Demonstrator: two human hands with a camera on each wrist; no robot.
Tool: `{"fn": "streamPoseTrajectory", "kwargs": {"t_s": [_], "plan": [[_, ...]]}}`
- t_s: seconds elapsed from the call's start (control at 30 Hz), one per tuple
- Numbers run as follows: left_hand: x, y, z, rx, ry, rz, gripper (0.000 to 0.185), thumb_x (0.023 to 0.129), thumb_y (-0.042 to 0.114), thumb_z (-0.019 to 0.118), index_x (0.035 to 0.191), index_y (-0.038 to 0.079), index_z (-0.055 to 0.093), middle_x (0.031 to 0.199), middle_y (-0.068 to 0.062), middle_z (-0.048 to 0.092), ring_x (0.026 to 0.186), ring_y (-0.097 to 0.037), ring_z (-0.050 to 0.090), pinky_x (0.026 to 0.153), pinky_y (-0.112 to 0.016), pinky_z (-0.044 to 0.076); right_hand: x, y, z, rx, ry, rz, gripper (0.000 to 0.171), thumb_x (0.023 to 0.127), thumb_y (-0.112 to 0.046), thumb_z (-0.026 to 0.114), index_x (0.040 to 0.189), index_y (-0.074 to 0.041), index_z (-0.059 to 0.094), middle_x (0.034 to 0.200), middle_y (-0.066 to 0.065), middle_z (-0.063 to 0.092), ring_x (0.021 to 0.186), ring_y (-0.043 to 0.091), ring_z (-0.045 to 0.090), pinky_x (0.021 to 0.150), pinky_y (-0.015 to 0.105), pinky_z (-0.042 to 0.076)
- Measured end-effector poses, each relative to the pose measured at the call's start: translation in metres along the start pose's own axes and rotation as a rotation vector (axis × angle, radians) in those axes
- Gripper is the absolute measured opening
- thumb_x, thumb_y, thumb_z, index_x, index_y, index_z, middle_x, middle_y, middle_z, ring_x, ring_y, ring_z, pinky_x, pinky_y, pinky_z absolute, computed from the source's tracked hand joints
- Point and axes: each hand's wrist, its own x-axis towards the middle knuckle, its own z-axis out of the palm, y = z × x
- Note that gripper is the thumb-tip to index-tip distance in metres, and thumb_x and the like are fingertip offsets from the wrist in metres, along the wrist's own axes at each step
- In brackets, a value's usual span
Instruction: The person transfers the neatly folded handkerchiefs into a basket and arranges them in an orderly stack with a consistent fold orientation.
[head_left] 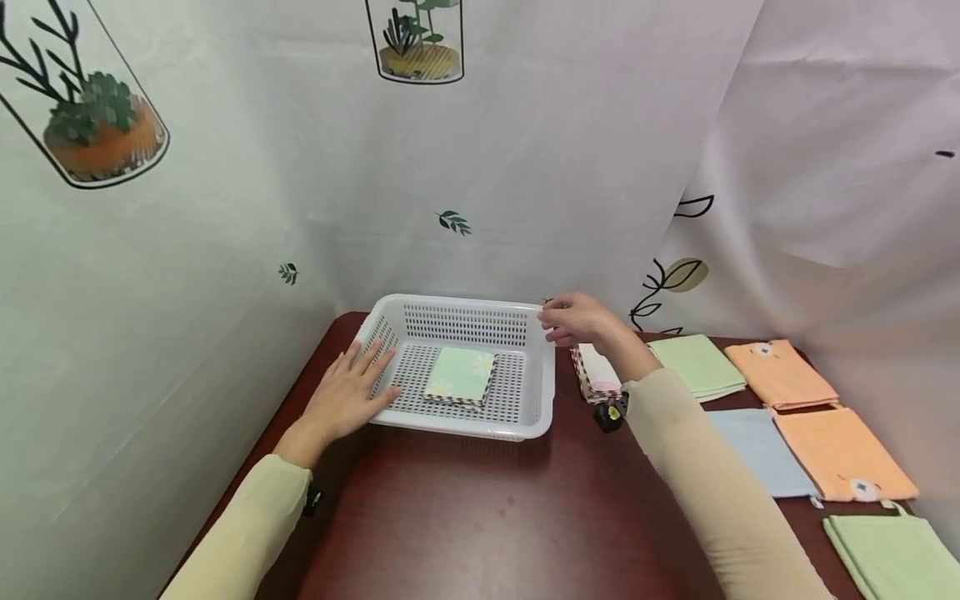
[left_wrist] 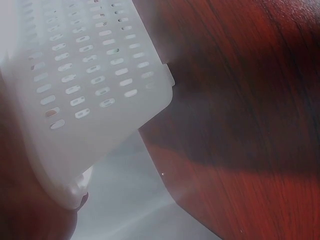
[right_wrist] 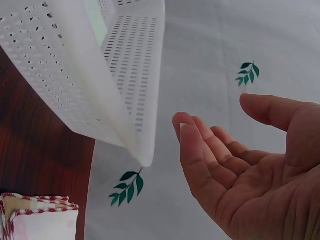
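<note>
Basket (head_left: pixel 534 398), white and perforated, sits on our table (head_left: pixel 480 517) between our two hands. Inside it, just beyond the left fingertips, lies a folded green cloth (head_left: pixel 461 376) on the basket floor. Our left hand (head_left: pixel 347 398) lies flat with straight, spread fingers (head_left: pixel 377 357) pressed against the basket's near-left wall and rim. Our right hand (head_left: pixel 576 319) hovers at the far-right corner of the basket, fingers (right_wrist: pixel 197 155) loosely bent and apart, holding nothing; in the right wrist view the palm is open and a gap shows between the fingertips and the basket corner (right_wrist: pixel 145 155). Just below that hand, beside the basket's right wall, rests a small stack of folded cloths (head_left: pixel 597 375) with a checked edge. Farther out from the right fingers lie a green cloth (head_left: pixel 697 365), two orange cloths (head_left: pixel 780 373), a blue cloth (head_left: pixel 765 454) and another green one (head_left: pixel 896 554) at the table's near edge.
</note>
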Motion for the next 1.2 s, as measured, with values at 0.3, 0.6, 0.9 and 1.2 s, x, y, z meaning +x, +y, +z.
{"fn": "streamPoseTrajectory", "kwargs": {"t_s": [0.3,0.6,0.9,1.2], "plan": [[-0.001,0.002,-0.001,0.012,-0.006,0.002,0.076,0.1,0.058,0.048,0.16,0.013,0.032,0.166,-0.017,0.026,0.153,-0.048,0.012,0.121,-0.064,0.013,-0.011,0.009,-0.013,0.022,0.02,-0.005,0.047,0.103,-0.023,0.056,0.141,0.003,0.048,0.137,0.029,0.058,0.11,0.033,0.068,0.094,0.041,0.057],[0.0,0.001,0.001,0.006,-0.01,-0.004,0.077,0.099,0.058,0.049,0.16,0.013,0.032,0.166,-0.017,0.025,0.153,-0.047,0.011,0.121,-0.064,0.012,-0.017,0.022,-0.026,0.04,0.047,-0.005,0.05,0.103,-0.021,0.056,0.144,0.005,0.045,0.14,0.03,0.055,0.124,0.042,0.06,0.103,0.047,0.051],[0.001,0.001,0.001,0.017,-0.027,-0.01,0.078,0.099,0.059,0.049,0.161,0.014,0.03,0.166,-0.017,0.024,0.153,-0.047,0.009,0.122,-0.063,0.011,-0.024,0.032,-0.038,0.044,0.043,-0.011,0.052,0.105,-0.022,0.053,0.147,0.007,0.042,0.142,0.032,0.052,0.126,0.043,0.058,0.102,0.044,0.053],[0.001,0.001,0.001,0.018,-0.022,-0.009,0.077,0.099,0.058,0.049,0.16,0.014,0.031,0.166,-0.017,0.024,0.153,-0.046,0.01,0.121,-0.063,0.012,-0.03,0.039,-0.044,0.087,0.094,-0.02,0.052,0.104,-0.019,0.054,0.146,0.008,0.042,0.143,0.033,0.051,0.127,0.045,0.057,0.105,0.047,0.05]]}}
